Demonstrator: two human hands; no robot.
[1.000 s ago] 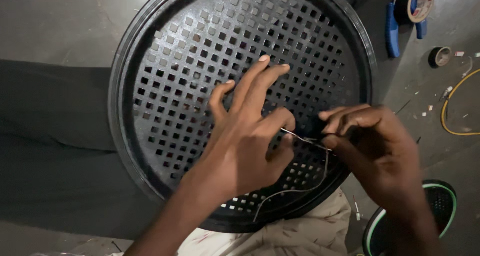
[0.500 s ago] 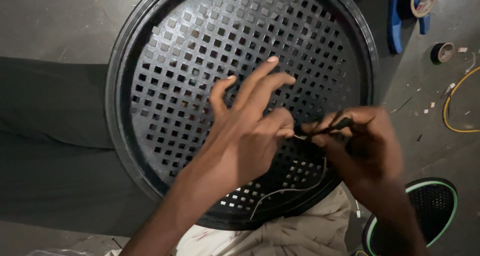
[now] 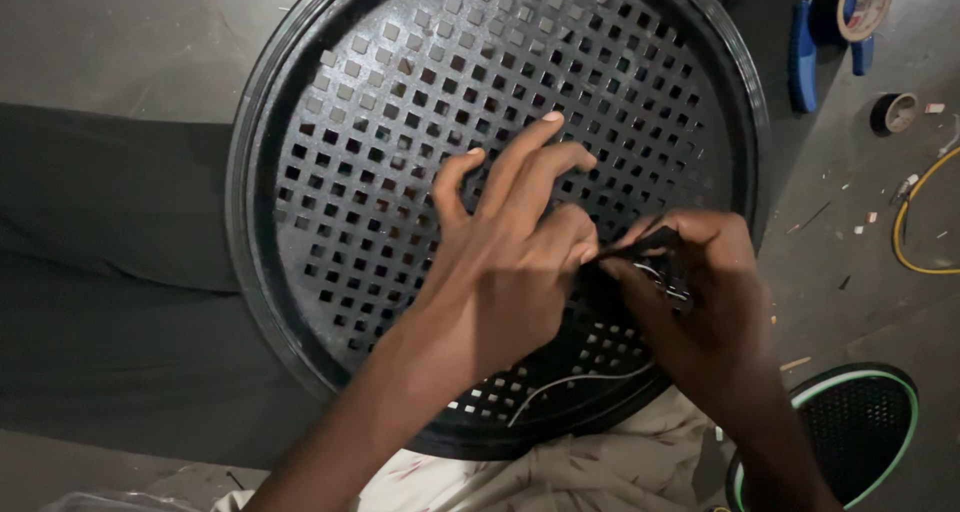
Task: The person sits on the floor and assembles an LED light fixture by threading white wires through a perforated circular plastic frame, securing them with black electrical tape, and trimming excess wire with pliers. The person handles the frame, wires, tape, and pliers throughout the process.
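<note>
- A dark cloth [image 3: 110,232] lies at the far left of the grey floor [image 3: 130,42]; part of it runs under the rim of a large round black perforated grille [image 3: 400,152], which fills the middle of the head view and rests against the person's lap.
- The left hand [image 3: 505,272] is spread on the grille, three fingers fanned across the square holes; thumb and forefinger are pinched shut on the end of a thin wire [image 3: 560,387], which curves pale along the lower rim.
- The right hand [image 3: 700,292] meets it just beside, fingers curled tight round a small dark piece at the wire's end; what that piece is cannot be told.
- Judged from its look, the grille is stiff and fairly light, best steadied flat-palmed or by the rim; the wire is fine, springy and apt to slip, so a fingertip pinch close to its end suits it.
- At right lie blue-handled pliers [image 3: 803,42], a roll of tape [image 3: 868,0], a smaller dark roll [image 3: 893,112] and a yellow cable [image 3: 915,222]; a green-rimmed round grille [image 3: 860,432] sits at the lower corner.
- Against half a second ago, both hands have shifted little; the pinch point sits at about the same spot on the mesh.
</note>
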